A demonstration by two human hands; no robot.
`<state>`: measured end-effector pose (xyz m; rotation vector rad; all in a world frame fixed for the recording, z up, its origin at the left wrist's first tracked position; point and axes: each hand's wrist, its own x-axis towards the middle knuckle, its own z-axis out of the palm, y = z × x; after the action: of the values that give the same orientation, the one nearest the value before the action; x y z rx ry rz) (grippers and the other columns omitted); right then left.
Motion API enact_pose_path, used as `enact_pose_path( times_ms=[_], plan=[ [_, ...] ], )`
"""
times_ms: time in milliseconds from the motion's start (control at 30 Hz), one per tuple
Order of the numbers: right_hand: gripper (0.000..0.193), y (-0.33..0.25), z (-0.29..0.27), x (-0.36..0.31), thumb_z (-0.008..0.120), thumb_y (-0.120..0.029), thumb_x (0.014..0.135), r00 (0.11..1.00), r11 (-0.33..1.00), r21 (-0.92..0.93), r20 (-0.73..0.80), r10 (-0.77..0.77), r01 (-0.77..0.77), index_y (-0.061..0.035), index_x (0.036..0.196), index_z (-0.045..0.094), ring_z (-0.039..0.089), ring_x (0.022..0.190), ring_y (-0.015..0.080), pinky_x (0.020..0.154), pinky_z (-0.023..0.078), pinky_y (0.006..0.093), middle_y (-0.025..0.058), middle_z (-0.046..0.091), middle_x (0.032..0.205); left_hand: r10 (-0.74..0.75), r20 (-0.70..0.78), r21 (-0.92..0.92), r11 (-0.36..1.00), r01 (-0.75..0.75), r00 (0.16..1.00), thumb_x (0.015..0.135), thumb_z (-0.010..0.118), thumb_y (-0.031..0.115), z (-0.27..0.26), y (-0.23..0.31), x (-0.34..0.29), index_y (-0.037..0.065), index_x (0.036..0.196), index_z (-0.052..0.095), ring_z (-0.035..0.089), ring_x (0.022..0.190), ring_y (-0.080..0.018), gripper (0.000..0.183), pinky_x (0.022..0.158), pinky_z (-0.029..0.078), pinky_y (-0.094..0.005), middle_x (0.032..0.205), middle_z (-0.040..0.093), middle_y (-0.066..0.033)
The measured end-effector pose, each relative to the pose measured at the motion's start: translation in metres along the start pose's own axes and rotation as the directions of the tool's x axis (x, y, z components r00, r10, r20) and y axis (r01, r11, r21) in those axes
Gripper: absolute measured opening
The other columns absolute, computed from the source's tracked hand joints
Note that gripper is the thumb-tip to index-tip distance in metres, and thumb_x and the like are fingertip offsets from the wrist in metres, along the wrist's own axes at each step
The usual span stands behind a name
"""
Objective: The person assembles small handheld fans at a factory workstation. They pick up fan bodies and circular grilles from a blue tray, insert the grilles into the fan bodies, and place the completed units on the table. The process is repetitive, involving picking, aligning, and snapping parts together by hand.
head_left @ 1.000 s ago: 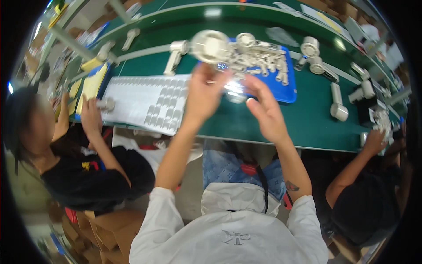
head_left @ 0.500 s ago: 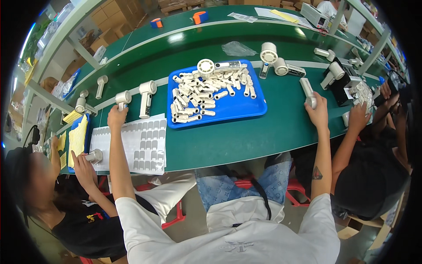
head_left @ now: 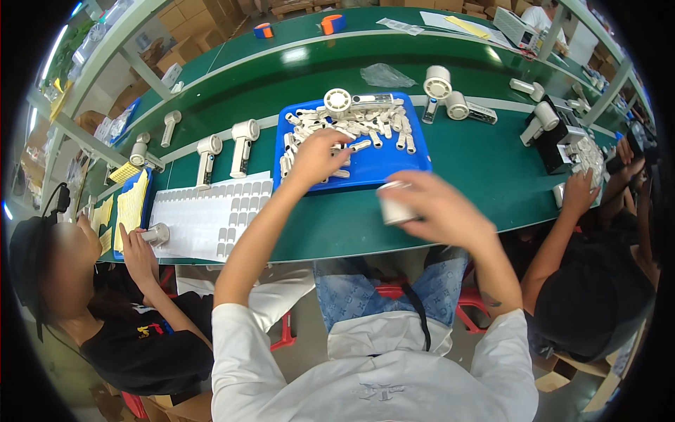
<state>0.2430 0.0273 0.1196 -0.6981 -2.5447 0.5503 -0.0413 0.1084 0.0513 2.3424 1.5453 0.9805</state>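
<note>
My left hand [head_left: 318,160] is over the near left part of a blue tray [head_left: 373,172], fingers apart and curled down among a pile of small white parts [head_left: 380,126] with dark ends. Whether a fingertip touches one is hard to see. In front of the tray's near right corner, my right hand [head_left: 439,211], smeared by motion, is closed round a white handheld fan [head_left: 395,204]; only its round head shows clearly. Another white handheld fan [head_left: 337,101] lies across the pile at the tray's far edge.
White fans stand left [head_left: 244,146] and right [head_left: 436,84] of the tray. A sheet of grey labels [head_left: 204,218] lies at left. A black box [head_left: 552,151] stands at right. Co-workers' hands [head_left: 137,257] work on both sides. A plastic bag [head_left: 387,75] lies behind the tray.
My left hand has left the fan at the left, which now stands upright, and moved right over the tray. My right hand has brought a fan from the right to the tray's near edge.
</note>
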Motion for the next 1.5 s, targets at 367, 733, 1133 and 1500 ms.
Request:
enact_pose_path(
  times_ms=[367,733,1133,1500],
  plan=[
    [0.05,0.008,0.082,0.013,0.079,-0.019,0.073,0.956,0.98,0.083,-0.247,-0.157,0.183,-0.0093,0.119,0.063,0.056,0.112,0.0316,0.094,0.047,0.0424,0.0134,0.058,0.123,-0.07,-0.097,0.18,0.98,0.087,0.993,0.075,0.074,0.013,0.055,0.03,0.022,0.005,0.089,0.076,0.066,0.085,-0.0324,0.017,0.078,0.053,-0.043,0.093,0.072,-0.0135],
    [0.024,0.036,0.057,-0.035,0.046,-0.025,0.104,0.865,-0.1,0.99,-0.039,0.5,0.102,-0.0026,0.11,0.053,0.06,0.06,0.0158,0.056,0.05,0.0293,0.012,0.064,0.079,0.161,0.076,-0.398,0.91,-0.118,0.984,0.081,0.074,0.007,0.003,0.155,-0.033,0.008,0.102,0.075,0.067,0.084,-0.0217,0.021,0.071,0.055,-0.0313,0.099,0.068,-0.0092],
    [0.016,0.027,0.052,-0.065,0.058,-0.004,0.094,0.916,-0.178,0.976,-0.047,0.399,0.128,-0.0003,0.109,0.053,0.064,0.066,0.0139,0.06,0.054,0.0292,0.0138,0.067,0.091,0.24,0.083,-0.472,0.864,-0.174,0.967,0.075,0.078,0.0,-0.004,0.164,-0.049,0.007,0.107,0.072,0.067,0.096,-0.0237,0.033,0.079,0.055,-0.0323,0.108,0.067,-0.0094],
    [0.018,-0.016,0.025,-0.078,0.06,-0.004,0.092,0.897,0.11,0.963,-0.27,0.351,0.247,0.0029,0.108,0.055,0.067,0.075,0.0151,0.067,0.055,0.0273,0.016,0.067,0.094,0.274,-0.035,-0.531,0.81,-0.25,0.961,0.077,0.078,-0.002,-0.025,0.201,-0.061,0.0,0.111,0.068,0.07,0.091,-0.0246,0.035,0.076,0.058,-0.0325,0.105,0.071,-0.0156]
  ],
)
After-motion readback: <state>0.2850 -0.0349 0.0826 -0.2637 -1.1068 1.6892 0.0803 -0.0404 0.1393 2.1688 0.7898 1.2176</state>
